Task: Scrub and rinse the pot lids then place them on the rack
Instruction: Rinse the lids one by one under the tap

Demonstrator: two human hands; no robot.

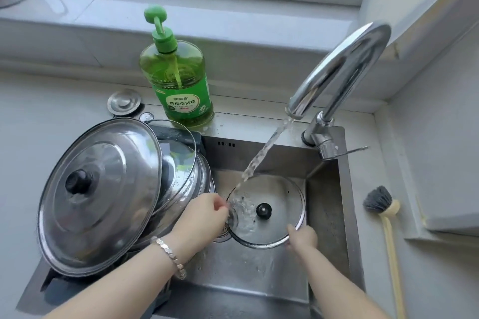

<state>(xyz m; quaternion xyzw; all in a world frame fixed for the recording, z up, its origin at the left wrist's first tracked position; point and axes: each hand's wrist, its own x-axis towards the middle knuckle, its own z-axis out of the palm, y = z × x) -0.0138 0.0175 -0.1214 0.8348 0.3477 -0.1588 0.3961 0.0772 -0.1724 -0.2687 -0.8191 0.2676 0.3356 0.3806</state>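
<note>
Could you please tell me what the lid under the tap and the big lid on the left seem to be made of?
The lid under the tap looks like clear glass with a shiny metal rim: the sink shows through it. Its knob looks like black plastic, though that is less certain. The big lid looks like polished stainless steel: opaque, with mirror-like reflections.

Green soap bottle (pixel 178 77), black-knobbed clear glass lid (pixel 267 211), silvery steel lid (pixel 99 194), grey-bristled cream brush (pixel 381 204).

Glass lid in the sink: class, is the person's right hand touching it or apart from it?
Touching. The head view shows the right hand gripping the glass lid at its lower right rim, thumb over the edge.
</note>
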